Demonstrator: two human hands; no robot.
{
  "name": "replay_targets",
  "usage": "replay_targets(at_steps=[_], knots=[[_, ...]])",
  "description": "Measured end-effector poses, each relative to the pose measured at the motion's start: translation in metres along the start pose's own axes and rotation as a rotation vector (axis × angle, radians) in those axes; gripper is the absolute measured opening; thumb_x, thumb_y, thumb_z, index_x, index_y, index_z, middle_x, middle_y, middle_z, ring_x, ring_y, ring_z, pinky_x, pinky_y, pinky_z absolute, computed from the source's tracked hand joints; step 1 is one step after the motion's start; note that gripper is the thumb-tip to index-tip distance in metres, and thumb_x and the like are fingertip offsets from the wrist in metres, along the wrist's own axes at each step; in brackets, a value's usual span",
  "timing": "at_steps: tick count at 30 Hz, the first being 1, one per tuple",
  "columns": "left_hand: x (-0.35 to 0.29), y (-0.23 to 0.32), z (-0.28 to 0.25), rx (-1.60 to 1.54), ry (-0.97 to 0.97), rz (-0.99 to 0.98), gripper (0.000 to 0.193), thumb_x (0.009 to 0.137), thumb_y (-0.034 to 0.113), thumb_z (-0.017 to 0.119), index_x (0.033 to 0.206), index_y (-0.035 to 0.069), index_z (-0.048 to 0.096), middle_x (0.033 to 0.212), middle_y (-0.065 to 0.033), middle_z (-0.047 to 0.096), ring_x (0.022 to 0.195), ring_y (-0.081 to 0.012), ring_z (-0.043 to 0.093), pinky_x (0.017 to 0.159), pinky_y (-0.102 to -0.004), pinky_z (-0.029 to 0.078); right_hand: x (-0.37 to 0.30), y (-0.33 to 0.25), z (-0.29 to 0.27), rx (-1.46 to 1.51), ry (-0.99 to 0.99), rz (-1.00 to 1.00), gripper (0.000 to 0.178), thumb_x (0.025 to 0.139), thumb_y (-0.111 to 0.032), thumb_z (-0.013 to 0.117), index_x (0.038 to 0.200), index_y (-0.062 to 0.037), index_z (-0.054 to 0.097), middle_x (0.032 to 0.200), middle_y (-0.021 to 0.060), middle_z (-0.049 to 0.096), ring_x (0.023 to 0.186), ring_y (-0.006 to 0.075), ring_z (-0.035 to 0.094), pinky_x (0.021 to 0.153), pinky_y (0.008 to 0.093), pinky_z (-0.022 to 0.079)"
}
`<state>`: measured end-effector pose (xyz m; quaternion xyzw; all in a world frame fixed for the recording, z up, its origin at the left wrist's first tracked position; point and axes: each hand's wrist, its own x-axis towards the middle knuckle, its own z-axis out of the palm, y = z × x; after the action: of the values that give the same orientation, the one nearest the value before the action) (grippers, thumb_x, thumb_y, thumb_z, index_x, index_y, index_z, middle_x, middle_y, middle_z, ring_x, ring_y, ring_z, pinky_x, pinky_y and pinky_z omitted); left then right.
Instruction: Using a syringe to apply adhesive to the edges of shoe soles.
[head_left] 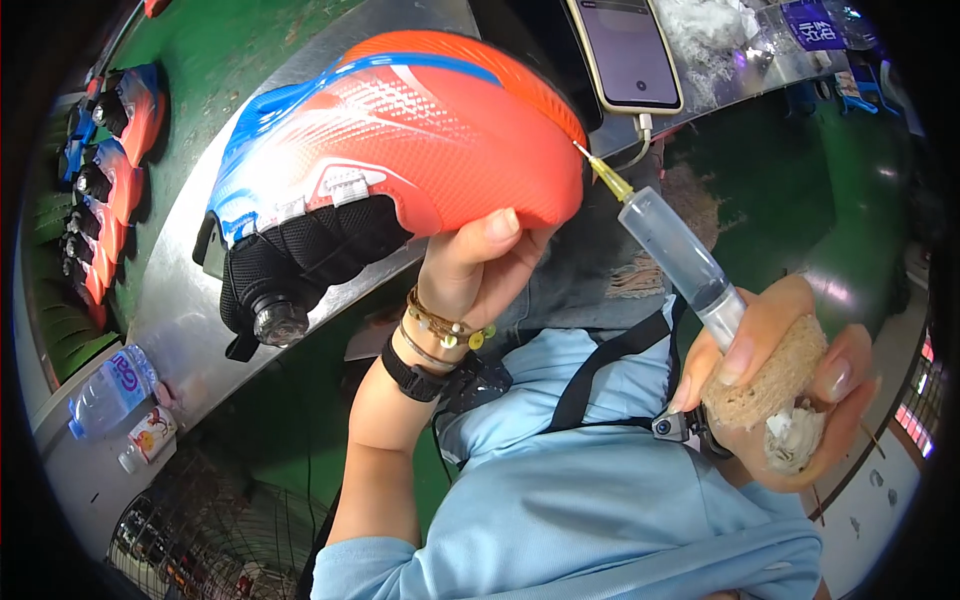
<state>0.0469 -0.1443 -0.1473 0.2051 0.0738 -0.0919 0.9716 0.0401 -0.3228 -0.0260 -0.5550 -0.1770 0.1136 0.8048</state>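
Observation:
My left hand [490, 260] grips a coral-red sports shoe [470, 140] from below near the toe, thumb on its side. The shoe lies tilted, with its orange-red and blue sole edge upward and its black knit collar toward the lower left. In my right hand [780, 310] is a clear syringe [675, 245] with a yellow needle hub, partly filled with clear liquid. Its needle tip meets, or almost meets, the sole edge at the toe. The same hand also clasps a tan fuzzy wad [775, 380] with a whitish end against the palm.
Under the shoe runs a metal bench edge [175, 280]. Several similar shoes [115, 200] stand at the far left. Two plastic bottles [115, 390] lie at the lower left, above a wire basket [200, 525]. A plugged-in phone [628, 55] lies at the back, beside crumpled clear plastic [705, 35].

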Motion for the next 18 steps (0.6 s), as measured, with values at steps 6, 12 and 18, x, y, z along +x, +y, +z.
replay_targets(at_steps=[6,12,18], knots=[[0.022,-0.002,0.006,-0.017,-0.089,0.051,0.070,0.078,0.020,0.066,0.133,0.006,0.026,0.140,-0.0095,0.025,0.126,-0.0336,0.031,0.105,-0.0402,0.031,0.003,0.001,0.002,-0.086,-0.035,-0.009,0.035,0.090,-0.047,0.027,0.100,-0.0188,0.044,0.092,0.0187,0.043,0.051,0.0282,0.052,0.046,0.0307,0.049],[0.029,0.001,0.025,0.008,0.036,0.159,0.056,0.081,0.030,0.062,0.125,0.005,0.038,0.124,-0.0089,0.048,0.114,-0.0249,0.047,0.100,-0.0395,0.038,0.008,0.012,0.005,-0.160,-0.096,-0.131,0.036,0.090,-0.047,0.027,0.099,-0.0174,0.045,0.092,0.0198,0.042,0.055,0.0275,0.051,0.049,0.0326,0.051],[0.022,0.025,0.065,-0.163,0.238,0.071,0.032,0.079,0.015,0.065,0.106,0.004,0.052,0.104,-0.0045,0.059,0.098,-0.0150,0.057,0.091,-0.0350,0.047,0.013,0.012,0.005,-0.268,-0.182,-0.181,0.038,0.091,-0.047,0.026,0.098,-0.0165,0.048,0.090,0.0198,0.044,0.057,0.0266,0.049,0.051,0.0360,0.051]])
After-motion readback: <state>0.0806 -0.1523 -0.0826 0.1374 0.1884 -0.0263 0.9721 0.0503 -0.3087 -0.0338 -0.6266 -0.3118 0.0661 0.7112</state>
